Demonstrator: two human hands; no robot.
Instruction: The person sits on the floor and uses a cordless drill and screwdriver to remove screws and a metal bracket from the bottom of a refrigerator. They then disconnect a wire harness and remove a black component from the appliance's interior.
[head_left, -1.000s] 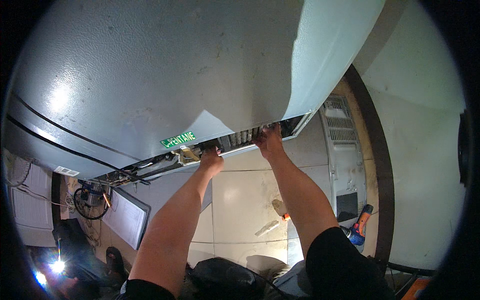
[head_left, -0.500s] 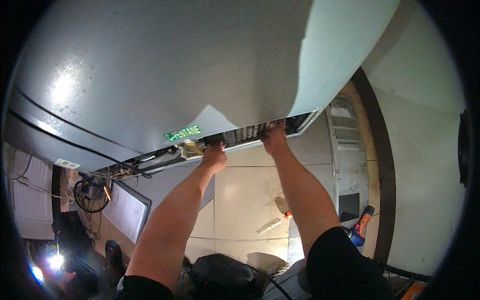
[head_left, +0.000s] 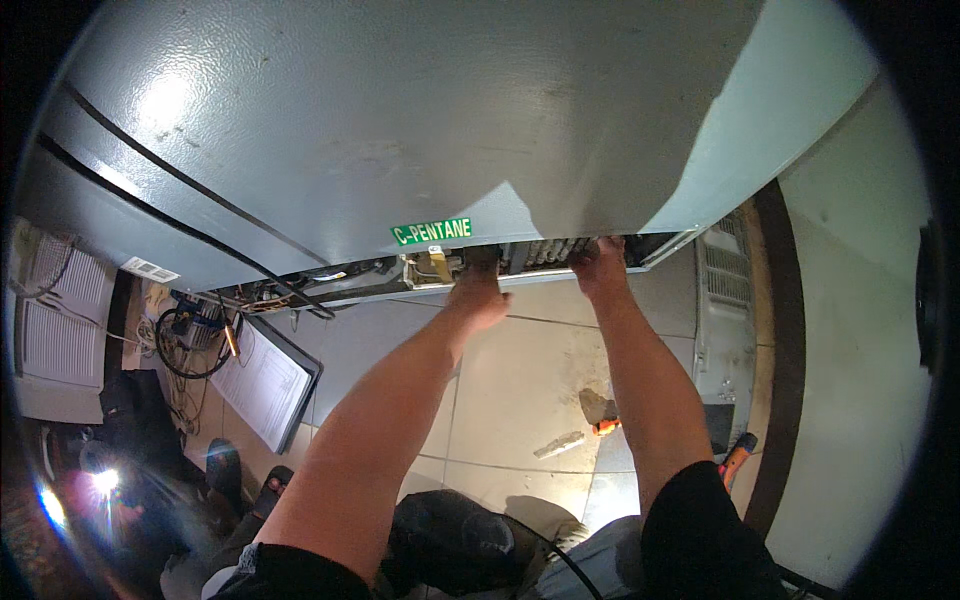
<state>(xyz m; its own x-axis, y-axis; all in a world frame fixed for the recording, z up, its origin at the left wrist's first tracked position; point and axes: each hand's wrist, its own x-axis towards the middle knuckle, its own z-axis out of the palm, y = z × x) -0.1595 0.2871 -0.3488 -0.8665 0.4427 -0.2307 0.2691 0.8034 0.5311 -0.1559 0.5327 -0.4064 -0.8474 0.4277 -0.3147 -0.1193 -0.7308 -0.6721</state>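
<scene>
Reaching both hands up into the open compartment along the lower back edge of a large grey appliance cabinet, apparently a refrigerator tipped toward the camera. Left hand pressing fingers into the recess beside a bundle of wires and a pale yellowish part; grip hidden inside the opening, cannot tell whether clenched or released. Right hand curling over the metal lip further right, near a row of finned or coiled parts; grip seeming to be grasping the edge, but fingertips out of sight, so not certain. Judging progress: compartment already uncovered and innards exposed, work inside looking mid-way, nothing visibly pulled free yet. Labels: small green rectangular sticker with white lettering sitting on the cabinet just above the opening, left of both hands; white rectangular tag further left on the cabinet edge. Lying on the tiled floor: clipboard with printed sheet, orange-handled tool, louvred white panel leaning at right.
</scene>
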